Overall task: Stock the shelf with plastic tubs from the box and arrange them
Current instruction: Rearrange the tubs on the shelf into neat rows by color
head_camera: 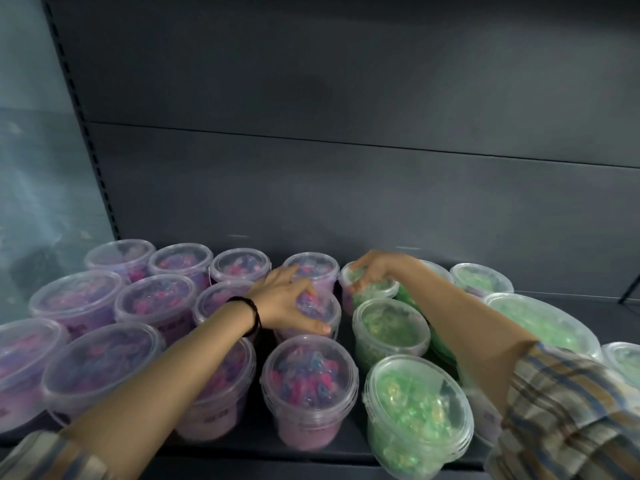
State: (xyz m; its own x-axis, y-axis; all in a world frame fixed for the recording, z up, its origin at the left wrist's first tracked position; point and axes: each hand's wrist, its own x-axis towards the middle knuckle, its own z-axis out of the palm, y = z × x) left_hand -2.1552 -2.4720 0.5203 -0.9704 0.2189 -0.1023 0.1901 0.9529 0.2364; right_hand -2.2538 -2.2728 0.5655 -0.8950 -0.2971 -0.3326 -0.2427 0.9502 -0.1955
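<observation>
round clear-lidded plastic tubs [309, 389]; left hand [289, 301] clasps purple tub [322, 315]; right hand [375, 271] green tub [370, 289]

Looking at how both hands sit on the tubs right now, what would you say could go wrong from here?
1. The front green tub stands at the shelf edge and looks tilted; the right sleeve just beside it might knock it off.
2. The left hand presses a purple tub in a tightly packed block; a shove could push its neighbours out of line.
3. The right hand grips a rear green tub by its lid, which might pop off.
</observation>
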